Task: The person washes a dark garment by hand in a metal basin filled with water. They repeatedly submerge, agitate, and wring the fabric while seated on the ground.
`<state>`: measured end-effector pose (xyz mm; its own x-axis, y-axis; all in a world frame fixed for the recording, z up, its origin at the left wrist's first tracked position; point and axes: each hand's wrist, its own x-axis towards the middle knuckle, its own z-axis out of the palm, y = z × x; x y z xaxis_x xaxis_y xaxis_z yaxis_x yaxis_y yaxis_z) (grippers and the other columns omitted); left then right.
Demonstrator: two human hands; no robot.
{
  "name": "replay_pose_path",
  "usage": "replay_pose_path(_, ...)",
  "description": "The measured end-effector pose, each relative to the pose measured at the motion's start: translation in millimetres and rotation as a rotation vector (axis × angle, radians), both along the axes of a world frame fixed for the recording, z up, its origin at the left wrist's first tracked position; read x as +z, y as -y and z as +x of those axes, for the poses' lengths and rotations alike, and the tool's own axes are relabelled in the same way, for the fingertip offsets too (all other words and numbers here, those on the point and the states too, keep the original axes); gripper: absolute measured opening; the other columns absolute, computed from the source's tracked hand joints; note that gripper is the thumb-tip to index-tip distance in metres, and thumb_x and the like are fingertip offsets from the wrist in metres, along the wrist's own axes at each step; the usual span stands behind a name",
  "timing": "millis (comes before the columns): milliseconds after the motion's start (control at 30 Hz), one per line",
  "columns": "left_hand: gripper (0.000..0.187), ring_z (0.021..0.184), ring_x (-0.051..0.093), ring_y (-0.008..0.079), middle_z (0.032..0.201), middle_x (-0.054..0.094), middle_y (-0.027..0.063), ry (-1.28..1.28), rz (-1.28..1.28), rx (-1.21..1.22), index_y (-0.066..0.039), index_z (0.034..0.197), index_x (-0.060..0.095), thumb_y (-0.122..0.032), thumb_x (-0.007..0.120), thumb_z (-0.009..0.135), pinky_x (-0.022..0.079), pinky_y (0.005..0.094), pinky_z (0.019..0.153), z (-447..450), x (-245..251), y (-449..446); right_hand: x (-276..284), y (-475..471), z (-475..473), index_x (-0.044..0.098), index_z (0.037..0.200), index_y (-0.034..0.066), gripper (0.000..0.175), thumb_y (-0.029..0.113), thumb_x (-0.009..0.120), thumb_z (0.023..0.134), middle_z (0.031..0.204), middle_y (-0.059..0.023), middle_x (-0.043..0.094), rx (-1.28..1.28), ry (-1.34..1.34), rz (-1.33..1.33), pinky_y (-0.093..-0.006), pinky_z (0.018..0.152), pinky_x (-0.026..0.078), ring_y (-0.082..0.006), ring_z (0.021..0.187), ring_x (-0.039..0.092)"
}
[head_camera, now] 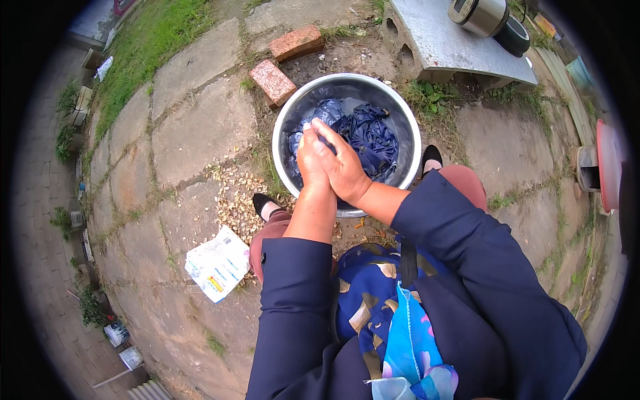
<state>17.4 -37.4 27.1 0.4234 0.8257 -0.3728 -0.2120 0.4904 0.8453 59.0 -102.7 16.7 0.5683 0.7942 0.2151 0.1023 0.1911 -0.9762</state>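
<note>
My left hand (pixel 312 162) and my right hand (pixel 345 167) are pressed together, palm to palm, above the near left part of a round metal basin (pixel 414 125). The fingers point away from me, fairly straight. Whether anything lies between the palms is hidden. Wet dark blue cloth (pixel 372 137) is bunched in the basin's right half. A paler, shiny blue bundle (pixel 327 111) sits at the back left, partly behind my fingertips. A little water seems to stand between them.
Two red bricks (pixel 272 82) (pixel 297 43) lie behind the basin. A grey slab bench (pixel 450 42) on hollow blocks carries a steel appliance (pixel 480 16). A printed white bag (pixel 218 265) and scattered pale shells (pixel 237 205) lie left of my foot. A red-rimmed basin (pixel 606 165) stands far right.
</note>
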Motion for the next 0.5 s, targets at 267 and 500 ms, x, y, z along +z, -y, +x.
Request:
replay_pose_path(267,0.035,0.079,0.053,0.0154,0.089,0.055,0.0058,0.070,-0.069,0.080,-0.003,0.102,0.057,-0.035,0.046,0.096,0.045,0.0282,0.071,-3,8,-4,25,16,-7,0.032,0.138,-0.0037,0.048,0.020,0.038,0.096,0.146,-0.0211,0.027,0.150,0.186,0.014,-0.0348,0.111,0.019,-0.0279,0.137,0.025)
replay_pose_path(500,0.041,0.098,0.054,0.0188,0.109,0.058,0.0118,-0.116,-0.073,-0.116,0.002,0.117,0.053,-0.030,0.037,0.099,0.041,0.0297,0.087,0,4,18,29,-12,26,0.039,0.135,-0.0008,0.046,0.026,0.039,0.097,0.137,-0.0221,0.042,-0.194,-0.040,0.066,-0.0316,0.107,0.026,-0.0283,0.130,0.037)
